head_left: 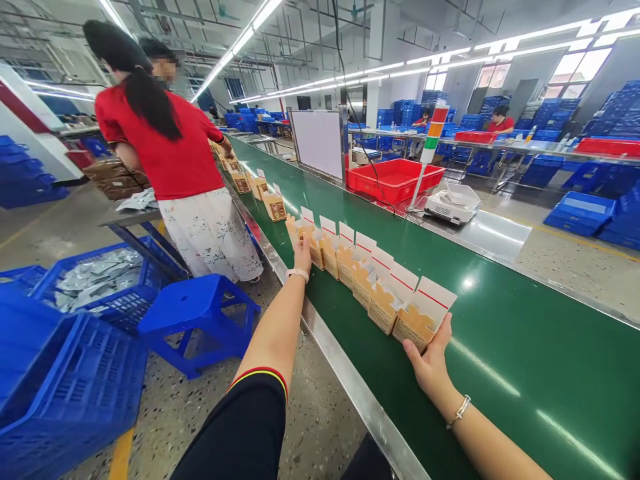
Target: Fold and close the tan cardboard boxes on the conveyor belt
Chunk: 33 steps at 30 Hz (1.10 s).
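A row of small open cardboard boxes stands on a green conveyor belt, their white flaps with red lines raised. My left hand is closed on the box at the far end of the row, its fingertips partly hidden. At the near end, my right hand grips the last box, thumb in front and fingers behind the flap. Between my hands the boxes stand close together, side by side. Beyond my left hand, a separate box with a brown printed side sits on the belt.
A person in a red shirt stands left of the belt, beside more boxes. A blue stool and blue crates occupy the floor at left. Across the belt are a red bin, a scale and a signal light.
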Available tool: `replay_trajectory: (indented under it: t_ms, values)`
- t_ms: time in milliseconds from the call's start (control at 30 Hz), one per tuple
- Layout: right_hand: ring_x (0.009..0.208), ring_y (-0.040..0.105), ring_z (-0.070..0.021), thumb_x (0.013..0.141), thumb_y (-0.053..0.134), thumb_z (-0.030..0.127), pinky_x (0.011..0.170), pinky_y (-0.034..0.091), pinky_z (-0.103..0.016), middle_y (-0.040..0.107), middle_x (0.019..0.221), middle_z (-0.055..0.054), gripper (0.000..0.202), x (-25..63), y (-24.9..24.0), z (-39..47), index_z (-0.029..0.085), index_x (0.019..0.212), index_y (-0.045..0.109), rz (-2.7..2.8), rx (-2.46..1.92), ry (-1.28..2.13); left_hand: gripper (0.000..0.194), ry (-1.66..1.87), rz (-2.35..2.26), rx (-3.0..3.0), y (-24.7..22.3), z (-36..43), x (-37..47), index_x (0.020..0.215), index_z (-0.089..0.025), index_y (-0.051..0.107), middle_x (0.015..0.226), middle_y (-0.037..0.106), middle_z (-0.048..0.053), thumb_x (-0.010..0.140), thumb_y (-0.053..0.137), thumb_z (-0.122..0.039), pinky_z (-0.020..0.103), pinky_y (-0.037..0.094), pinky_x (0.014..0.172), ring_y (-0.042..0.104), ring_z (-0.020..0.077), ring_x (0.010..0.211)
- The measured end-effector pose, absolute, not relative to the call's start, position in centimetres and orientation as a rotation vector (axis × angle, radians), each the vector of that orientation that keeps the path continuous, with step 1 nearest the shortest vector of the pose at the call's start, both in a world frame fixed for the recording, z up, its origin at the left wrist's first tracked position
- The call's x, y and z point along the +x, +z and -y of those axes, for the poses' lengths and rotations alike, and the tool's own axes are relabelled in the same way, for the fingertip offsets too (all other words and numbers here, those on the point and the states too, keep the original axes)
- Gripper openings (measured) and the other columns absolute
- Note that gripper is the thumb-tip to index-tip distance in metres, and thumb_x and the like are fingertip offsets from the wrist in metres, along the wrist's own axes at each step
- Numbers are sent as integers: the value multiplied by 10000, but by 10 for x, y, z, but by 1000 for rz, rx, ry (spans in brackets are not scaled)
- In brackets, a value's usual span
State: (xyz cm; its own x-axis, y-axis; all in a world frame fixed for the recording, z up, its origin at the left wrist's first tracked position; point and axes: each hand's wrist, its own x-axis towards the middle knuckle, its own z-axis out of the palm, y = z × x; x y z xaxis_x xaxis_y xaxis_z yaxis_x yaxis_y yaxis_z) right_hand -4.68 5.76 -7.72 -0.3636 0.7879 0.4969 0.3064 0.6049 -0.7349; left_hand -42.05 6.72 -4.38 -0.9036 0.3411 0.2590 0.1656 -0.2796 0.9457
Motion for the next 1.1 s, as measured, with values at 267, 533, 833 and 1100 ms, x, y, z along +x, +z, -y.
replay_trajectory:
  t_ms: [267,533,833,1100]
  values:
    - [1419,-48,-390,850,477,699,1103,150,-645,15,1511,-225,1059,-116,-83,-52,114,1500,-120,1882,-909,657,552,2895,-1926,523,-48,9,-386,936,-212,400,976,455,51,811,352,-748,305,436,751,506,180,910]
    - [1406,-18,-419,843,444,638,1098,157,-645,16,1482,-279,1013,-194,-85,-73,26,1477,-56,1872,-871,604,594,2964,-1780,611,-47,80,-347,906,-216,471,904,510,33,653,545,-748,244,410,603,521,152,770]
    - [1388,48,-441,788,466,412,1071,202,-667,62,1460,-288,943,-259,-81,-90,18,1460,-67,1919,-863,711,495,2951,-1673,573,-52,172,-310,856,-198,598,860,592,40,612,740,-605,233,473,627,568,160,780]
    - [1279,329,-405,773,528,387,1042,328,-637,312,1326,-238,884,-203,-74,-124,89,1468,68,1995,-724,782,370,2555,-1799,997,-51,140,-277,883,-193,624,847,609,64,780,648,-547,276,489,657,587,181,781]
